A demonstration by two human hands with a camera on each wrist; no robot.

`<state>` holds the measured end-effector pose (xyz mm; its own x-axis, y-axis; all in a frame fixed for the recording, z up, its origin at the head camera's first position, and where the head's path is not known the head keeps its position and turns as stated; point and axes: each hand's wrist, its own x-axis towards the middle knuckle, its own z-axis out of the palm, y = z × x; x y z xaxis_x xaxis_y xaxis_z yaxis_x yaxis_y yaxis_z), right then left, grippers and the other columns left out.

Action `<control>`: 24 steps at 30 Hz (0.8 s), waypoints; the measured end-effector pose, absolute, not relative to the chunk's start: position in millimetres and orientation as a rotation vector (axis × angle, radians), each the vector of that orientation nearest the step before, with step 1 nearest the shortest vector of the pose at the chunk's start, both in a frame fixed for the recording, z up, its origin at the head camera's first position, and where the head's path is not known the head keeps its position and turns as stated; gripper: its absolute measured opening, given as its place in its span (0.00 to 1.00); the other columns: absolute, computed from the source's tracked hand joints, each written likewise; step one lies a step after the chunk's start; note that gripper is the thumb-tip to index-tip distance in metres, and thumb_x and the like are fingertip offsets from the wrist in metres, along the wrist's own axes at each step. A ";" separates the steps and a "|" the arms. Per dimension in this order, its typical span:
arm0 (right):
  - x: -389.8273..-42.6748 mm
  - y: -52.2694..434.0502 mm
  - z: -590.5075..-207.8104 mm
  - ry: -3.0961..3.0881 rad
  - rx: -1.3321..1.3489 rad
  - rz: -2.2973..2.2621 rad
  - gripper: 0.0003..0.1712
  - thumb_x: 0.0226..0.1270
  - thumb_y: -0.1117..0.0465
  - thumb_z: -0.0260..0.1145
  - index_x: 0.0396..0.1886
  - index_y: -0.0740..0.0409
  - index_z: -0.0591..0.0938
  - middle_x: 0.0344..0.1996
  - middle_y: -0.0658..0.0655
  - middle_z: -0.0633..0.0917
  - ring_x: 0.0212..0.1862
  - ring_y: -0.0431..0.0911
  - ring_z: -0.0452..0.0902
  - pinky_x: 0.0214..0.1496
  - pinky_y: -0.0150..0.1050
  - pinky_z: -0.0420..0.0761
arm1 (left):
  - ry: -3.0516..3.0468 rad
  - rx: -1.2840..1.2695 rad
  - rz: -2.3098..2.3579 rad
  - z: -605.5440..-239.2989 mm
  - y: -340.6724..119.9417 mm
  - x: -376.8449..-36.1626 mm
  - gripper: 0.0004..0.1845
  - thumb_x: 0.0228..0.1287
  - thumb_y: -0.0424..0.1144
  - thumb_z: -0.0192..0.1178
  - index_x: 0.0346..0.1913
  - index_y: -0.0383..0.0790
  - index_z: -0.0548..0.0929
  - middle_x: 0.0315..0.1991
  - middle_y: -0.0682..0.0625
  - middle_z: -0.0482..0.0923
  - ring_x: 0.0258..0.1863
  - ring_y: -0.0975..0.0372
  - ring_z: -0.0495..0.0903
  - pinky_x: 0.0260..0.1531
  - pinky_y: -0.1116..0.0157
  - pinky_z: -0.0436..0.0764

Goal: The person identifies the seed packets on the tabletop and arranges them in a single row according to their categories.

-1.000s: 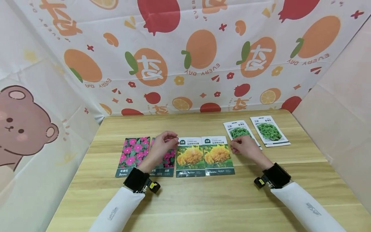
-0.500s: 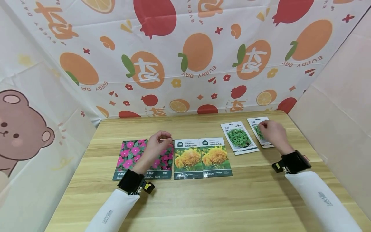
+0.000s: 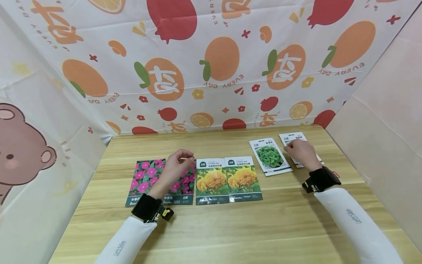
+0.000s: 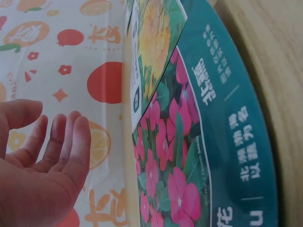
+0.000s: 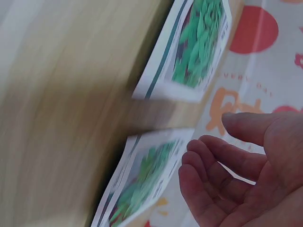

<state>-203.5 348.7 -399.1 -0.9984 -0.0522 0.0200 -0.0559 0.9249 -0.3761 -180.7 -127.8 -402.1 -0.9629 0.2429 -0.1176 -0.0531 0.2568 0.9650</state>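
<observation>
My left hand point(image 3: 174, 168) hovers over the right-hand pink-flower seed packet point(image 3: 180, 189), fingers loosely bent and nothing between them; the left wrist view shows thumb and fingertips apart. Beside it lies a second pink-flower packet point(image 3: 146, 176), partly behind my wrist. Two yellow sunflower packets, a left one point(image 3: 212, 181) and a right one point(image 3: 244, 179), lie edge to edge in the middle. Above the far-right green-leaf packet point(image 3: 291, 137), my right hand point(image 3: 302, 153) covers much of its picture. In the right wrist view its thumb and relaxed fingers hold nothing. Another green-leaf packet point(image 3: 270, 157) lies just left of that hand.
All packets lie flat on a wooden table point(image 3: 224, 231). A fruit-print cloth point(image 3: 197, 73) hangs along the back edge, and pale cloths, one with a bear picture point(image 3: 23, 154), flank both sides.
My right hand has moved from beside the sunflower packets to the far-right green-leaf packet, then slightly back left. The left hand has stayed over the pink-flower packet. The head view has shifted slightly.
</observation>
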 end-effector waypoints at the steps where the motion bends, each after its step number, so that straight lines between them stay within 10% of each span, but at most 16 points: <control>1: -204.6 344.2 -400.5 -3.086 0.087 0.597 0.29 0.78 0.58 0.61 0.12 0.49 0.65 0.12 0.48 0.62 0.18 0.44 0.55 0.27 0.39 0.53 | 2.295 0.179 1.761 -402.0 -127.7 -180.2 0.19 0.79 0.45 0.59 0.62 0.37 0.77 0.59 0.41 0.77 0.60 0.44 0.78 0.60 0.48 0.80; 24: -225.8 317.7 -431.3 -3.231 -0.028 0.505 0.32 0.73 0.45 0.70 0.16 0.50 0.63 0.17 0.49 0.56 0.20 0.46 0.55 0.27 0.42 0.54 | 2.371 0.236 1.711 -402.3 -120.3 -177.1 0.15 0.78 0.43 0.59 0.60 0.39 0.80 0.57 0.42 0.79 0.55 0.48 0.80 0.56 0.48 0.80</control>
